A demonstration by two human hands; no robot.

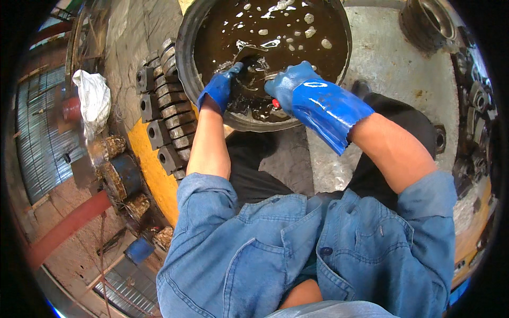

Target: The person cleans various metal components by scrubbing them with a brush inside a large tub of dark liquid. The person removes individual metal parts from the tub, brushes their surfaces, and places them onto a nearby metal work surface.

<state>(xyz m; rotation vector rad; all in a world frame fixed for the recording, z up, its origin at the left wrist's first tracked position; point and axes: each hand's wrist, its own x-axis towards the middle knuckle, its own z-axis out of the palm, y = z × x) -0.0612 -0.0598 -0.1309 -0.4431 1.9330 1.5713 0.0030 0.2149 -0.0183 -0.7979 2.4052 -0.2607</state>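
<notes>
A round black tub (185,63) holds murky brown liquid (254,34) with white foam patches. Both my hands wear blue rubber gloves and are inside its near half. My left hand (219,88) has its fingers curled at the surface, beside a dark wet thing (248,74) mostly under the liquid; what it grips is hidden. My right hand (292,85) is closed around a tool whose red end (276,103) sticks out below the fist. The rest of that tool is hidden by the glove and the splashing liquid.
Left of the tub stand rows of rusty ring-shaped metal parts (177,108) and dark square blocks with holes (158,133). A hollow metal cylinder (428,24) sits at the far right. Several dark nut-like parts (480,98) are heaped along the right edge. A white bag (93,98) lies left.
</notes>
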